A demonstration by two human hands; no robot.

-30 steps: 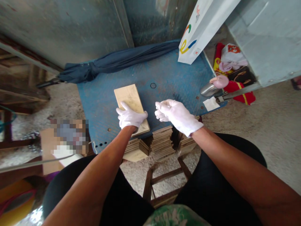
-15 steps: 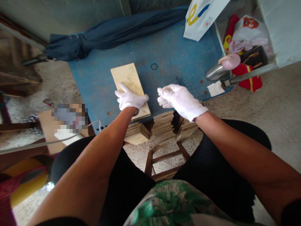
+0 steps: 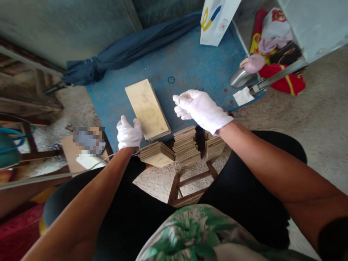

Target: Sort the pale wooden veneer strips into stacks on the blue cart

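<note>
A small stack of pale wooden boards (image 3: 146,108) lies on a blue metal plate (image 3: 187,65). In its white glove, my left hand (image 3: 128,133) rests on the plate just left of the stack's near corner, fingers up and apart, holding nothing. My right hand (image 3: 197,108), also gloved in white, hovers over the plate's near edge to the right of the boards, fingers curled loosely with nothing seen in them. Below the plate's edge, three piles of thin wooden boards (image 3: 187,145) sit on a wooden stool (image 3: 190,181).
A folded dark blue umbrella (image 3: 130,50) lies along the plate's far side. A white paper bag (image 3: 216,20) stands at the back. At the right edge are a steel flask with a pink lid (image 3: 243,72), a white paper scrap (image 3: 243,96) and red bags (image 3: 282,81).
My left hand has come off the top of the board stack and moved left and nearer to me. The right hand has stayed about where it was. The view shifted slightly.
</note>
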